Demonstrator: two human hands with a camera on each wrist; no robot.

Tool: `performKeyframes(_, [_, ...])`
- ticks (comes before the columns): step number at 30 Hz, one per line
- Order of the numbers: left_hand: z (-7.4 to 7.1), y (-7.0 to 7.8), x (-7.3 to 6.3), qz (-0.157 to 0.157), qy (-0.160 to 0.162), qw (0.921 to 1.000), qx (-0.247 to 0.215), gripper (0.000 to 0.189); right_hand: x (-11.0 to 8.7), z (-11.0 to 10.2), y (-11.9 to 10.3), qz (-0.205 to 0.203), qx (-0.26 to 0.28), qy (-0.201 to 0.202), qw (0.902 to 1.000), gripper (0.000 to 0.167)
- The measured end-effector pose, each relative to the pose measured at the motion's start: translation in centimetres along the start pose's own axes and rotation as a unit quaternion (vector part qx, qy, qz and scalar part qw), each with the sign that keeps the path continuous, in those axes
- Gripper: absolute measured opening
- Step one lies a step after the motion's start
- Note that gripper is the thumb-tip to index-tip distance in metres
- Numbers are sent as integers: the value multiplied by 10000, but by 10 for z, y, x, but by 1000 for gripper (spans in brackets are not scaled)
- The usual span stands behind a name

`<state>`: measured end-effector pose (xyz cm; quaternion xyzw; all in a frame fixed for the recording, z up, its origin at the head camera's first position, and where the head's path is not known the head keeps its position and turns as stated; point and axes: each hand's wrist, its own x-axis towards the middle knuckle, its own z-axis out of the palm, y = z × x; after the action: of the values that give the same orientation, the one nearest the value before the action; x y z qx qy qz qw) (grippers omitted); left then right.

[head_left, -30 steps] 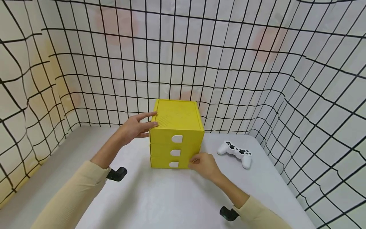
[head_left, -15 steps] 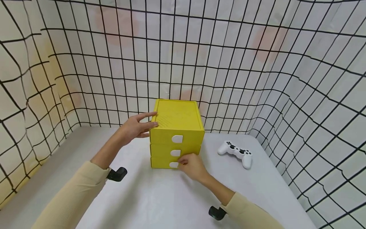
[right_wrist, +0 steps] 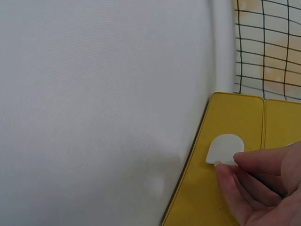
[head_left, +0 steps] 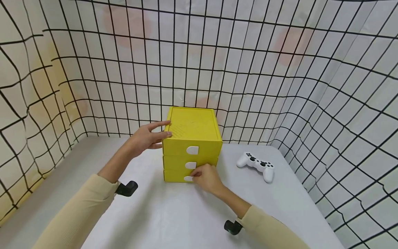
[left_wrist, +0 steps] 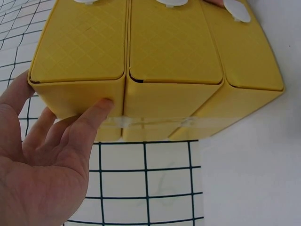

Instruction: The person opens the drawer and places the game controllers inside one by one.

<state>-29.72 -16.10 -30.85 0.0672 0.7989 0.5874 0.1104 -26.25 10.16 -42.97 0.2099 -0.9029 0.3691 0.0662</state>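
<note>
A yellow drawer unit [head_left: 195,124] with three stacked drawers stands at the centre of the head view, each drawer front bearing a rounded white handle. My left hand [head_left: 144,140] steadies its left side, fingers fairly straight, with the thumb and a finger at the top edge. In the left wrist view that left hand [left_wrist: 56,162] touches the side of the top drawer section. My right hand [head_left: 209,178] is at the lowest drawer. In the right wrist view it pinches the edge of the white handle [right_wrist: 225,149] between thumb and finger. All drawers look closed.
A white game controller [head_left: 255,166] lies on the white table [head_left: 174,221] to the right of the drawer unit. Black wire mesh [head_left: 199,58] over white sheeting surrounds the table at the back and sides. Clear tape [left_wrist: 155,122] runs across the unit's side.
My right hand has moved left along the bottom drawer, from its right corner to the white handle, and now pinches it. The left hand and the drawer unit have stayed put.
</note>
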Motion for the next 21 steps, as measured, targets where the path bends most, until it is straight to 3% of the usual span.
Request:
performKeyframes(13, [1, 1, 1, -23, -8, 10000, 24, 72, 0, -4, -1, 238, 195, -184, 9994, 6])
performKeyframes(21, [0, 0, 0, 13, -13, 9999, 101, 71, -17, -13, -12, 425, 171, -893, 9949, 7])
